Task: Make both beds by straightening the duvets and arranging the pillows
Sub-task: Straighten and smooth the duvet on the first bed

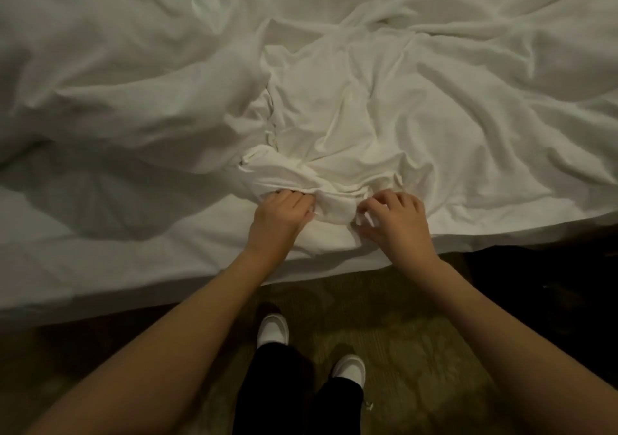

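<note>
— What is seen, from the largest thing down?
— A white bed [83, 267] is spread across the far scene, and it is covered by a crumpled white duvet [434, 116], bunched at the near edge in the middle. A patterned carpet [384, 317] is seen nearer.

— How is the duvet held?
— A bunched fold is gripped by the left hand [281, 217], fingers curled into the cloth. Just to the right, a small bit of cloth is pinched by the right hand [394, 220]. Two white shoes [272, 329] are seen nearest.
</note>
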Demonstrator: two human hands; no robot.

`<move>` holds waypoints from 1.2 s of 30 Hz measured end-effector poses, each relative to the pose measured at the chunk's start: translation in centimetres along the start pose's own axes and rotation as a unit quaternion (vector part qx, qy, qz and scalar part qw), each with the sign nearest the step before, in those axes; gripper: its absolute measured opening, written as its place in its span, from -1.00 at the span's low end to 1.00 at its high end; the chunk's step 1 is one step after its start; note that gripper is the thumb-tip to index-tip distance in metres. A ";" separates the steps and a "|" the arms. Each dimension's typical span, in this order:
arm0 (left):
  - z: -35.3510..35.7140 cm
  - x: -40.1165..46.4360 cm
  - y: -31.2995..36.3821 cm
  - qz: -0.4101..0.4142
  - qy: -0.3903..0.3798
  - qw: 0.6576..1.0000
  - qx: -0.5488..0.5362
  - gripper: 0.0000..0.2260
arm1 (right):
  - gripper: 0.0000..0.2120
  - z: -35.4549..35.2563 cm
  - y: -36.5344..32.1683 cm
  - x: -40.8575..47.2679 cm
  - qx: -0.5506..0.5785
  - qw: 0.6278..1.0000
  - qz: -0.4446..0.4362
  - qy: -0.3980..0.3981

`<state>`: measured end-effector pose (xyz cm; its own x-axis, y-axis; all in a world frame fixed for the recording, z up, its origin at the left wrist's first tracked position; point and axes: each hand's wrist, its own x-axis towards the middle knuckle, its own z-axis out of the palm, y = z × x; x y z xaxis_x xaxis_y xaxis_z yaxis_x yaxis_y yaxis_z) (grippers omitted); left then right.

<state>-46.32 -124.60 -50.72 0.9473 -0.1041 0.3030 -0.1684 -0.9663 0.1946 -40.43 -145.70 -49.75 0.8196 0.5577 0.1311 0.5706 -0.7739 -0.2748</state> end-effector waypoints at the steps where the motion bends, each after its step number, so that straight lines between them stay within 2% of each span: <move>1: 0.0 0.1 0.1 -0.004 -0.006 1.000 -0.011 -0.89 | -0.81 0.1 0.0 0.1 0.008 1.000 0.000 -0.001; 4: -1.0 1.0 0.4 -0.061 -0.100 0.990 -0.084 -0.90 | -0.89 -0.5 0.1 0.1 0.047 0.998 0.011 -0.028; 6: -2.6 2.1 0.1 -0.094 -0.207 0.965 -0.131 -0.88 | -0.95 -1.3 0.1 -0.6 0.076 0.996 0.002 -0.041; 10: -5.5 2.7 -0.8 -0.054 -0.354 0.922 -0.149 -0.87 | -0.86 -2.3 0.5 -3.9 0.106 0.992 -0.025 -0.063; 13: -5.9 2.4 -1.1 -0.047 -0.389 0.908 -0.148 -0.94 | -0.85 -2.2 0.7 -5.1 0.101 0.992 -0.022 -0.074; 18: -6.2 2.7 -1.8 -0.072 -0.364 0.905 -0.207 -0.94 | -0.84 -3.0 0.5 -4.9 0.112 0.993 -0.002 -0.030; 21: -5.4 0.8 -1.6 -0.069 -0.260 0.926 -0.265 -0.87 | -0.62 -2.7 -0.5 -4.8 0.105 0.993 -0.015 -0.053; 23: -4.4 -0.8 -1.2 -0.039 -0.165 0.961 -0.220 -0.75 | -0.53 -1.9 -1.7 -4.2 0.089 0.994 -0.039 -0.056; 25: -3.1 -1.8 -0.8 -0.033 -0.113 0.977 -0.180 -0.68 | -0.55 -0.8 -2.7 -3.5 0.074 0.996 -0.035 -0.037; 29: -1.5 -1.5 -0.7 -0.052 -0.072 0.984 -0.155 -0.78 | -0.62 1.6 -3.1 -2.5 0.048 0.999 0.009 0.003; 33: -0.5 -1.3 -0.8 0.008 -0.052 0.996 -0.065 -0.79 | -0.69 2.7 -3.1 -2.0 0.032 0.999 0.024 0.020; 36: -0.8 -1.2 0.1 -0.002 -0.065 0.998 -0.017 -0.79 | -0.67 2.7 -2.9 -1.8 0.024 0.999 0.017 0.014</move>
<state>-47.69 -124.41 -50.28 0.9749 -0.1331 0.1786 -0.1725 -0.9584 0.2276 -43.73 -143.63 -51.79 0.8399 0.5225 0.1465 0.5398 -0.7763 -0.3256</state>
